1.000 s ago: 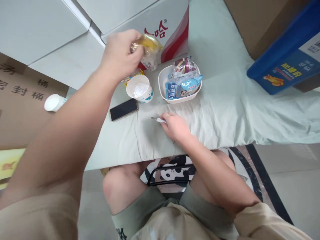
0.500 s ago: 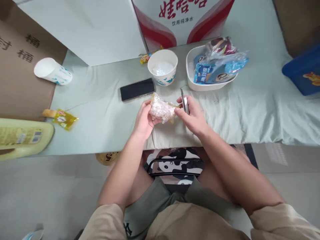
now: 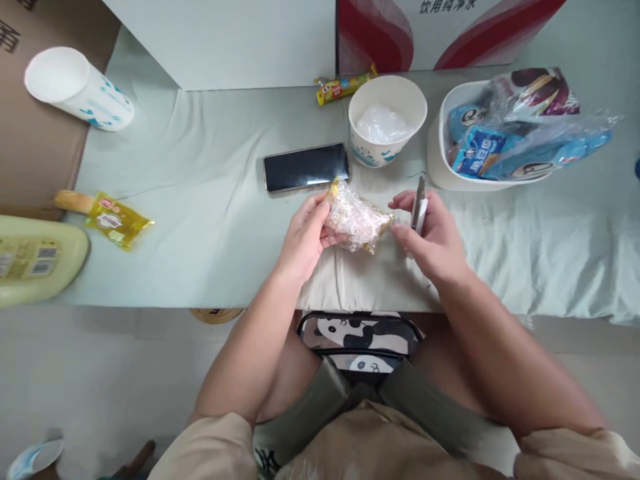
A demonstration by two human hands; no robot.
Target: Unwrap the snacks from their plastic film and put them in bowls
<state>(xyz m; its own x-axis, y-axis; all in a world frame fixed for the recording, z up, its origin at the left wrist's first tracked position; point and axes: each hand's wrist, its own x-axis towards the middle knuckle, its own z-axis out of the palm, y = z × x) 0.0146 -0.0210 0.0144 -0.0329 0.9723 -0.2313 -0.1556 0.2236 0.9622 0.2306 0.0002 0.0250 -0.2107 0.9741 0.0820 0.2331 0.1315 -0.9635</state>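
My left hand is closed on a crumpled bundle in clear plastic wrap, which has yellow bits at its edges and something pale pinkish inside that I cannot make out. In my right hand a utility knife points away from me, gripped between thumb and fingers. The right thumb tip lies close to the bundle's right end; whether they touch is unclear. Just beyond the bundle are a black phone and a paper cup with clear plastic inside.
At the right a white tub holds snack packs. A yellow wrapper lies by the boxes at the back. Leftward are a paper cup on its side, a yellow packet and a pale green jug.
The view has shifted and come closer to the table. My right thumb has drawn back from the bundle's right end. Both hands keep hold of the bundle and knife respectively.
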